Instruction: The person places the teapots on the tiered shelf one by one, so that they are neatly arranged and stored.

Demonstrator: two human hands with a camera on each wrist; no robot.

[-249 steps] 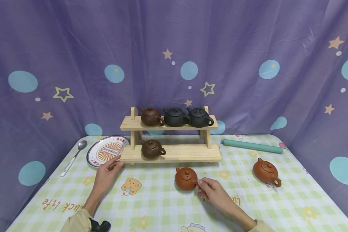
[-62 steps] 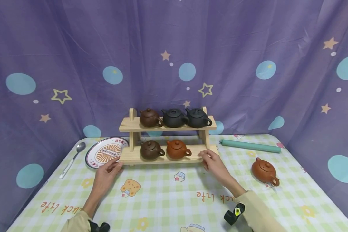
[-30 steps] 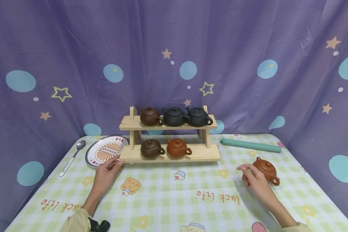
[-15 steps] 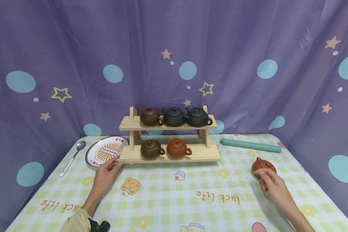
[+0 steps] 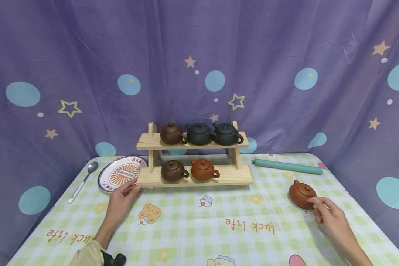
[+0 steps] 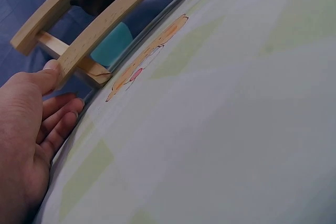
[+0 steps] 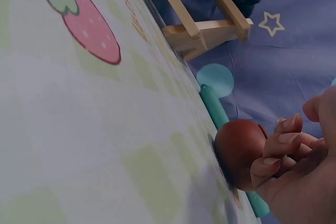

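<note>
My left hand (image 5: 121, 201) holds the left end of a two-tier wooden display shelf (image 5: 226, 177). In the left wrist view the thumb (image 6: 50, 74) lies against the board's end, with the other fingers bent below it. At the table's right, an orange-brown clay teapot (image 5: 300, 194) stands upright on the cloth. My right hand (image 5: 332, 220) is at its handle side, fingers bent; the hand hides the handle, so a grip cannot be confirmed. The lower tier bears a dark brown teapot (image 5: 173, 171) and another orange-brown teapot (image 5: 203, 171).
On the upper tier sit a brown teapot (image 5: 171, 134) and two black teapots, one in the middle (image 5: 199, 135), one at right (image 5: 227, 135). A patterned plate (image 5: 119, 173) and a spoon (image 5: 83, 183) lie left. A green rolled item (image 5: 287, 166) lies back right, before the curtain (image 5: 269, 44).
Over the whole span, the orange-brown teapot went from the tablecloth onto the lower tier. My right hand then left the shelf and moved right to the other teapot's handle side. My left hand stayed put.
</note>
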